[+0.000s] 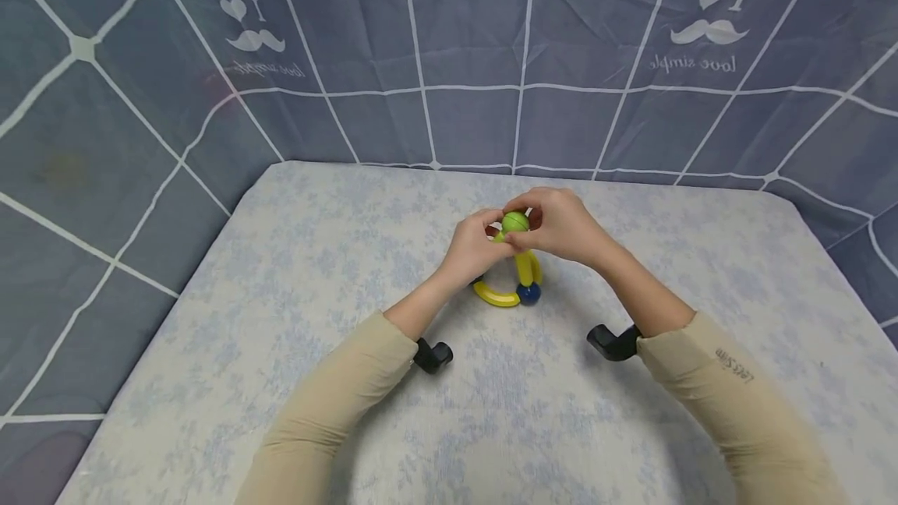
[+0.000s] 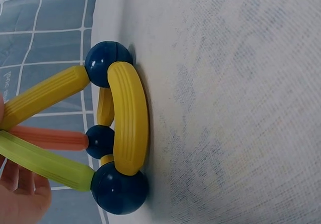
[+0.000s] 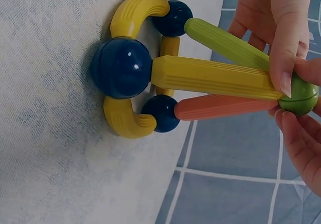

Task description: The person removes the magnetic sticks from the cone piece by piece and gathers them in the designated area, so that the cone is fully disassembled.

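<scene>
Above the ring of yellow curved sticks (image 2: 131,118), here's the right hand (image 1: 561,224) pinching the green ball (image 1: 515,222), the left hand (image 1: 477,241) apparently gripping the stick tops (image 3: 263,82), fingers overlapping: a joining step, I'd judge, calling next for firm seating, then gentle release.

A ball (image 1: 515,221) tops three sticks (image 3: 215,77) above a ring (image 1: 497,298) on the table (image 1: 316,271)

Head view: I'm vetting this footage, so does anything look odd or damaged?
The lettering on the backdrop cloth does: "love simple" reads backwards, as if mirrored or seen from behind. The ball-and-stick frame shows no visible damage, though the left hand and right hand partly hide its top.
</scene>
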Action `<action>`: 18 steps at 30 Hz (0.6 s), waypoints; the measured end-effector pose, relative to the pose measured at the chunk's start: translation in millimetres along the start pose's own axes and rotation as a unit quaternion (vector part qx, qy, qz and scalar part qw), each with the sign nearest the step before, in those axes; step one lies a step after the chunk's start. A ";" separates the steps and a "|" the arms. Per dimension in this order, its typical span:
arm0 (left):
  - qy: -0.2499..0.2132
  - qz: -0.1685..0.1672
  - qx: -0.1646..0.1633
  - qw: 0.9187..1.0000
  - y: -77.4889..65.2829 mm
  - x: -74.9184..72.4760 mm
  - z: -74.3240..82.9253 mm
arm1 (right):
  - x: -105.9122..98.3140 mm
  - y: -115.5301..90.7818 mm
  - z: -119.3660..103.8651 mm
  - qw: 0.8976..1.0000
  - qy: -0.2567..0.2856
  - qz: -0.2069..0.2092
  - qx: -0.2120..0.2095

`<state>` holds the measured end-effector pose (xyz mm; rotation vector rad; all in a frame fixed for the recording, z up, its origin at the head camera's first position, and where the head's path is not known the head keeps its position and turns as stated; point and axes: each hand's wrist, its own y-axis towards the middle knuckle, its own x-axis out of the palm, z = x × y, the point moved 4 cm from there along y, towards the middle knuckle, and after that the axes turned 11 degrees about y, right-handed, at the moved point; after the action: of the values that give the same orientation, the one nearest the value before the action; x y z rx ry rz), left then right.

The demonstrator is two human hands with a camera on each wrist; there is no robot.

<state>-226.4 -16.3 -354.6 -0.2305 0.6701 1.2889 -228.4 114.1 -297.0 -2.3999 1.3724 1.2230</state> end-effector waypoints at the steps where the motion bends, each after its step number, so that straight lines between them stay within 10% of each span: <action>1: -0.002 0.003 0.001 1.000 -0.1 -0.1 -0.4 | 0.3 -0.1 -0.4 1.000 0.000 0.000 0.000; 18: -0.009 0.038 -0.007 0.999 -3.2 0.3 -1.2 | 1.4 -2.8 3.2 0.999 0.020 0.017 -0.043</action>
<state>-223.7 -17.6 -356.4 -0.2069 0.6597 1.3682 -227.7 116.2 -300.9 -2.4809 1.4045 1.2738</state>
